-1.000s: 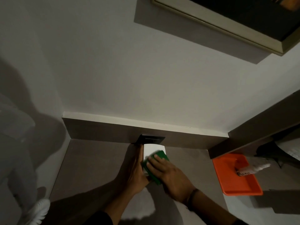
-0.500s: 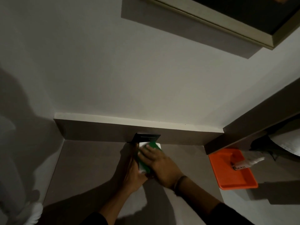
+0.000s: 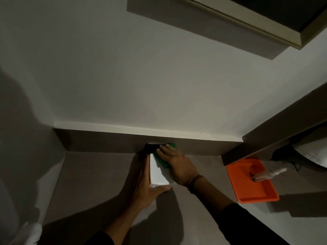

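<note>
Our right hand (image 3: 178,165) pressed the green pad (image 3: 163,161) with straight fingers onto the white box (image 3: 157,175), which our left hand (image 3: 143,188) braced flat-fingered, thumb spread. An overshooting stroke could have jammed the fingertips into the black socket plate (image 3: 152,147) just beyond them.

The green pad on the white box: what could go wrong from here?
1. The right hand presses the green pad at the edge of the black plate; if that is a socket and the pad is damp, this may be unsafe.
2. The left hand only braces the white box with flat fingers, so it might slide.
</note>
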`<state>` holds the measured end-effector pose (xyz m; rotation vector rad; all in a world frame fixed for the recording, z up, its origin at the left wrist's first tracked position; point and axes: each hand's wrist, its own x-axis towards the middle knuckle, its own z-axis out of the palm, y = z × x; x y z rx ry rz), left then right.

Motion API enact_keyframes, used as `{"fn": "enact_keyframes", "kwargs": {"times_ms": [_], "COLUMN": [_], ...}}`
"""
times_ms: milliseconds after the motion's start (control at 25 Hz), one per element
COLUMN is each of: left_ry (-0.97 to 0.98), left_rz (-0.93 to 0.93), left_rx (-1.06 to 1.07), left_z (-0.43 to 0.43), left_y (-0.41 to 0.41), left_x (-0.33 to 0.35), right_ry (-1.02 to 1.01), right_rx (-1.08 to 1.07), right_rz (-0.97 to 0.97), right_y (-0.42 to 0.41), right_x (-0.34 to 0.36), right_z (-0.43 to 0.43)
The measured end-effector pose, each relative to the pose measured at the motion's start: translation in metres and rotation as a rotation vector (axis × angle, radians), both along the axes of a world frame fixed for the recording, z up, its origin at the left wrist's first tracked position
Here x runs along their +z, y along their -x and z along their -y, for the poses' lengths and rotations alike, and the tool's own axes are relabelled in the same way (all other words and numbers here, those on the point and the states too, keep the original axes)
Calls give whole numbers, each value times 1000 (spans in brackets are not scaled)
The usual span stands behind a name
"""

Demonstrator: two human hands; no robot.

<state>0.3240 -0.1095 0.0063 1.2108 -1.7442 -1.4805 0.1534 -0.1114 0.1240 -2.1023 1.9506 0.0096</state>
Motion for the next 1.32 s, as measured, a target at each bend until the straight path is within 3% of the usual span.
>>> {"fn": "enact_keyframes", "kwargs": {"times_ms": [80,160,240,280,320,400,440,480,600,640,680,800,880,920,1000,1080,1160,1320], "left_ry": [-27,127,143,131,201,56,102,197,72,121,143,165,251,179,62,129,28,-40], "left_rz": [87,320,184,190,213,163,106,33,456,466,306,375,239,91,22,-1,28,145], "left_rx": [-47,-10,29,-106,31,-80,63,30,-74,-54,18,217,207,79,-59,-12,-2,-33], "left_z": [-2,3,0,-4,5,11,12,1,-3,3,3,-12,-10,-6,2,1,-1,3], "left_y": [9,19,33,20,-13,6,21,22,83,71,60,36,23,20,5,2,3,-1], "left_x": [5,-17,-35,-39,-37,3,8,8,5,-11,-15,8,14,13,27,30,35,26], "right_ry": [22,36,5,-8,-26,-23,-9,-5,-17,0,21,43,-6,-23,-20,6,2,1], "right_rx": [144,289,321,289,213,51,11,-17,7,62,126,267,249,206,74,-27,-85,31], "right_rz": [-74,-59,-25,-28,-32,7,30,48,50,14,-30,-18,7,2,32,79,97,35], "right_y": [-21,-28,-12,2,15,30,31,28,5,-3,-11,-18,-4,7,23,27,21,-9], "right_x": [-6,-6,0,5,8,11,10,9,1,-2,-5,-3,1,4,10,13,11,-2], "right_z": [-12,-54,-94,-102,-102,-80,-60,-39,7,7,-1,-60,-98,-109,-104,-71,-32,-6]}}
